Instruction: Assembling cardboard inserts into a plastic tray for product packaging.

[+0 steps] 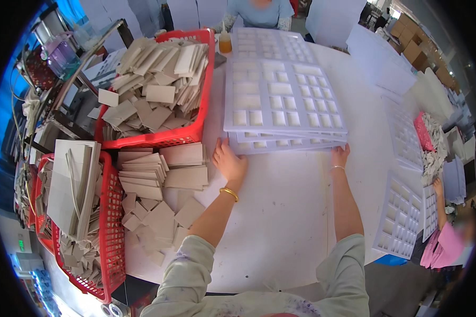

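Observation:
A stack of white compartment trays (274,117), with square and oblong openings of several sizes, lies in the middle of the table, its sheets slightly fanned out. My left hand (230,162) grips the near left corner of the lower trays, fingers along the side and thumb by the front edge. At the near right corner, my right hand (340,156) has its fingers closed on the tray edge. Both arms reach forward over the table. The undersides of the fingers are partly hidden by the trays.
On the left stand a red basket (209,90) heaped with grey cardboard pieces and another red basket (113,232). Loose cardboard pieces (158,222) lie beside them. A glue bottle (225,42) stands far back. More trays (399,214) lean at right. Two other people are nearby.

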